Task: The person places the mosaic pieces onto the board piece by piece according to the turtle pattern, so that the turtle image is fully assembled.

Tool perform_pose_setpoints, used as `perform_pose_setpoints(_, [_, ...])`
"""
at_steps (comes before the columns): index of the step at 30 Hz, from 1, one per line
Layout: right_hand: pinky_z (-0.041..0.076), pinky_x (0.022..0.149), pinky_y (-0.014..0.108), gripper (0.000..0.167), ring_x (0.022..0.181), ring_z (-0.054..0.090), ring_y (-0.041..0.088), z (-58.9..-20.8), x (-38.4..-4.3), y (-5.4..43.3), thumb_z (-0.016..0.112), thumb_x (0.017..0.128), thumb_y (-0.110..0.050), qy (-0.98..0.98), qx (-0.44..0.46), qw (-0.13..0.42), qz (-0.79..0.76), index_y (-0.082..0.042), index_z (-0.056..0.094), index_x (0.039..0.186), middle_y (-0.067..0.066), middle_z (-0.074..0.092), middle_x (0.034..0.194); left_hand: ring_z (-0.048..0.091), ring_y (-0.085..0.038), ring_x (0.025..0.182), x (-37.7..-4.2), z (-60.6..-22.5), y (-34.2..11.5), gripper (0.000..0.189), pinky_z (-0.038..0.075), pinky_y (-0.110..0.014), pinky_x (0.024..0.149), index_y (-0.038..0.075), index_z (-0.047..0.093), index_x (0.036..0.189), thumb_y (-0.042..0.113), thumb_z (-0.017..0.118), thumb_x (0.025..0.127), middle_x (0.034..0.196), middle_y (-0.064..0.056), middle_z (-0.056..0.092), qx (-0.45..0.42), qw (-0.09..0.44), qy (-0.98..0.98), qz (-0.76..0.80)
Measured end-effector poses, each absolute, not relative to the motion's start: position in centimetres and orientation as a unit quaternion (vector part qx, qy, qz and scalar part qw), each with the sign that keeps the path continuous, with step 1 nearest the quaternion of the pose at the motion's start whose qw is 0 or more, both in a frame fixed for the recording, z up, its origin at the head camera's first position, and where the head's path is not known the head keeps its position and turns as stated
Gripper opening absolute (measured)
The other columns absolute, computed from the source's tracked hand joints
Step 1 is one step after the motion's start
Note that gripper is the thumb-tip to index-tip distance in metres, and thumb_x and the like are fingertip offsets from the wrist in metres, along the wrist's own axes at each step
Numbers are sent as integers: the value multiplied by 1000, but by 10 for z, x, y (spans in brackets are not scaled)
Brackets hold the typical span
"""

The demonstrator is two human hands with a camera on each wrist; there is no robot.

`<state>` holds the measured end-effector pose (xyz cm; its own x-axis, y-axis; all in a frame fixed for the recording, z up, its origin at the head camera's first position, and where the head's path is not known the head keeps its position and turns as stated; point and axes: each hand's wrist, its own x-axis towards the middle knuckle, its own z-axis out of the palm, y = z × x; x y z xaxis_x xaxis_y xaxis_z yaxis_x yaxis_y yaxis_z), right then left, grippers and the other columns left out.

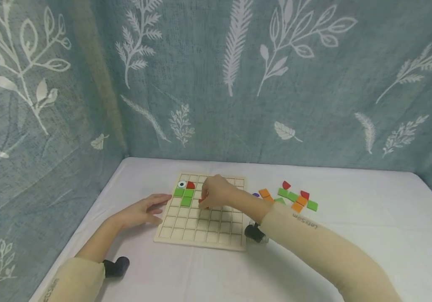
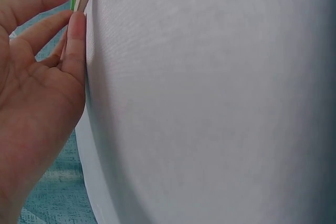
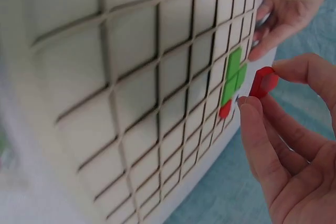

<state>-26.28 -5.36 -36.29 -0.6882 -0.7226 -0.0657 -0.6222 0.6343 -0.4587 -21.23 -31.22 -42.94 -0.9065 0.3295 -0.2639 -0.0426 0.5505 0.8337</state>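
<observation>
A pale gridded wooden board lies on the white table. Near its upper left corner sit a white eye tile, a red rounded tile and several green square tiles. Over the board's middle, my right hand pinches a red tile between thumb and fingertip, held apart from the board in the right wrist view. My left hand rests at the board's left edge, its extended fingers touching the rim, as the left wrist view also shows.
Right of the board lie loose tiles: orange squares, green squares, red rounded ones and a partly hidden blue piece. Black wrist devices are on both arms. A blue-green leaf-patterned curtain hangs behind the table.
</observation>
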Motion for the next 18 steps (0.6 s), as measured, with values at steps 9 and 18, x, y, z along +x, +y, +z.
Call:
perform_pose_setpoints(9, [34,43,13,12,46,39,5,-379,-256,-86,74,75,-17,887,-393,118,-214,-8,73,66,-1,66,60,30,-40,132,-212,-427,-313,74,36,-42,106,1,27,144,3,65,81,149,-23,14,107,203,849,476])
perform_pose_setpoints(18, [43,49,11,10,55,53,4,-391,-253,-105,72,75,-21,904,-381,94,-171,-10,73,75,-5,67,69,31,-42,131,-210,-427,-315,73,37,-43,106,1,27,144,3,65,82,149,-24,14,119,199,851,471])
